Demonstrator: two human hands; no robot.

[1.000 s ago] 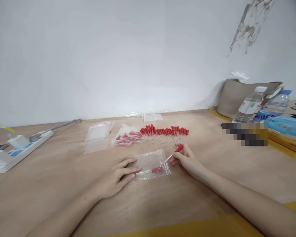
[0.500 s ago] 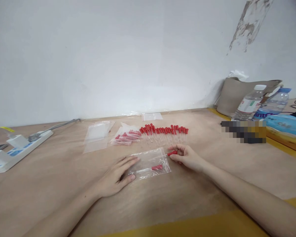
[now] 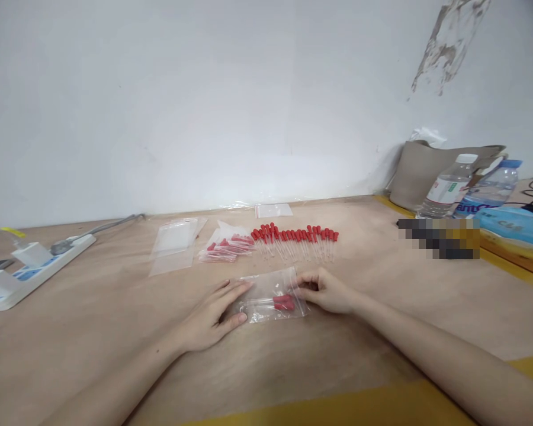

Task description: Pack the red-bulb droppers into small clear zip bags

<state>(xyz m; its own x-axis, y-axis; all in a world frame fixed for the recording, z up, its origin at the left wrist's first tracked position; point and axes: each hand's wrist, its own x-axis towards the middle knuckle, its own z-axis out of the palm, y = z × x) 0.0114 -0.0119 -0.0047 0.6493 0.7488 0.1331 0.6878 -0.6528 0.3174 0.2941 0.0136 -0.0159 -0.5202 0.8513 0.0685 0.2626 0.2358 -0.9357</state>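
Red-bulbed droppers (image 3: 284,302) lie paired inside a clear bag (image 3: 266,284)

The bag lies flat on the tabletop (image 3: 231,378), both bulbs toward its zip end. The left hand (image 3: 211,316) rests at the other end, its grip spread. The right hand (image 3: 328,290) is at the zip end, thumb and fingers close together; whether that grip pinches anything, I cannot tell. Beyond, loose droppers (image 3: 297,235) lie beside filled bags (image 3: 226,245).

brown tabletop (image 3: 249,378) | zip bag (image 3: 264,285) | red-bulbed droppers (image 3: 298,235) | power strip (image 3: 38,277)
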